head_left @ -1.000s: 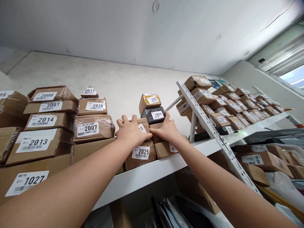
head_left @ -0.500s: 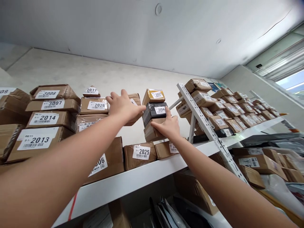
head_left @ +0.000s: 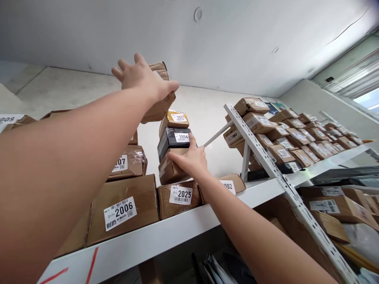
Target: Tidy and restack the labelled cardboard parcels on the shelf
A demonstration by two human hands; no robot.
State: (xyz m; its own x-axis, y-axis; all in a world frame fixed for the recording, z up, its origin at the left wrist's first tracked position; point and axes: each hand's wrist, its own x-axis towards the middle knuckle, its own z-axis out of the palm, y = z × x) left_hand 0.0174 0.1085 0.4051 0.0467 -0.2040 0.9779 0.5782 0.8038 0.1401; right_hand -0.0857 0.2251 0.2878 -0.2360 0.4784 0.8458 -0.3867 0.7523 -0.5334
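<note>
My left hand (head_left: 143,81) is raised near the ceiling, its fingers wide around a brown cardboard box (head_left: 160,107) held up behind the palm. Lower and to the right, my right hand (head_left: 189,157) grips a small brown box (head_left: 171,170) at the bottom of a short stack, thumb on its front and a finger reaching up beside the label above. On that box rest a black box (head_left: 170,140) labelled 3004 and a yellow box (head_left: 174,118) labelled 2027. The stack is just above a box labelled 2025 (head_left: 168,203); contact between them is unclear.
A white shelf (head_left: 177,227) carries boxes labelled 2006 (head_left: 142,201) and 002 (head_left: 238,183). The slotted white upright (head_left: 251,138) stands to the right, with many parcels (head_left: 296,138) beyond it. Flat bags (head_left: 216,268) fill the shelf below.
My left hand has lifted its box up and slightly left. My right hand has shifted the three-box stack left, from beside the 2025 box to above it. The view has shifted slightly.
</note>
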